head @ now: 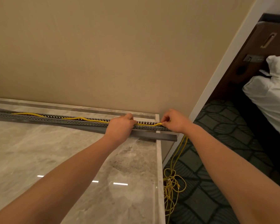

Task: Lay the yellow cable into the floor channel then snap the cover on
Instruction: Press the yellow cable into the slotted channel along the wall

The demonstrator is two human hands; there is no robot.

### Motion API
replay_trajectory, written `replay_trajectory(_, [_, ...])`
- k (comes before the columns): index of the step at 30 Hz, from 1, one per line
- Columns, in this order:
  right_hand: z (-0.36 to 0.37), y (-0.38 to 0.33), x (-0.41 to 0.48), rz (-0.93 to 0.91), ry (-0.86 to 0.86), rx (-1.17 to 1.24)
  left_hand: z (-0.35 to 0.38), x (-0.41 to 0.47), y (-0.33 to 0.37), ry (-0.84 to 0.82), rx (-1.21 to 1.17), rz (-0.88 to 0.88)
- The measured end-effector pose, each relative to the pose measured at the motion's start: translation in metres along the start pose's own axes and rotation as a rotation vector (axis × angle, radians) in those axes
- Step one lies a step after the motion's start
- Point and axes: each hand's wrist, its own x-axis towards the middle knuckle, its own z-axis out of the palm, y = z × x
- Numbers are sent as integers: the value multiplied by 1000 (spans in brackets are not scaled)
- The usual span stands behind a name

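Left hand (119, 126) curled down over the grey slotted plastic channel (68, 121), fingers folded on the thin yellow cable (81, 118), probably to pin the laid stretch in the trough. Right hand (174, 121) pinching the same cable between thumb and fingertips at the channel's right end, likely to feed it in just where it drops off the edge. Cable already along most of the channel, wavy and not fully seated toward the left. Flat grey cover strip (161, 136) just in front of the channel, not yet snapped on. All on a pale marble slab (63, 159) against the beige wall (103, 54). Loose yellow slack tangled on the dark patterned carpet (205, 183) below: apt to snag or drag the cable out. White bedding (271, 94) well apart at right.
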Motion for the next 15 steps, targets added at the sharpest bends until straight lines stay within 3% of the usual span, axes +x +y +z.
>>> replay_trajectory(10, [33, -43, 15, -84, 55, -7, 1, -3, 2, 12, -52, 15])
replay_trajectory(15, [32, -35, 10, -137, 111, -172, 4, -7, -5, 1, -76, -14])
